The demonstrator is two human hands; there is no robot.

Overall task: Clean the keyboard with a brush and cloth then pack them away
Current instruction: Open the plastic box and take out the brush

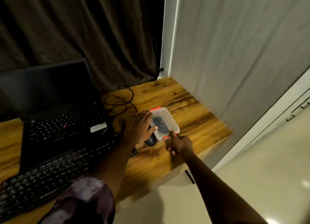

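Dark curtain [75, 31] backs wooden desk [192, 119] and keyboard [50, 170]; pale floor [251, 173], perhaps tiled.

Clear plastic box [174, 123] with orange-red clips [155, 109]; black round-keyed keyboard [50, 171] at its 8 o'clock; streaked golden-brown wooden desk [192, 119]; mottled purple sleeve [83, 200]

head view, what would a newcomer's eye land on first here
The clear plastic box with orange-red latches stands out on the wooden desk, something dark inside. The left hand lies flat on its left side while the right hand points one finger at the near latch. To the left, an open dark-screened laptop sits behind a black keyboard.
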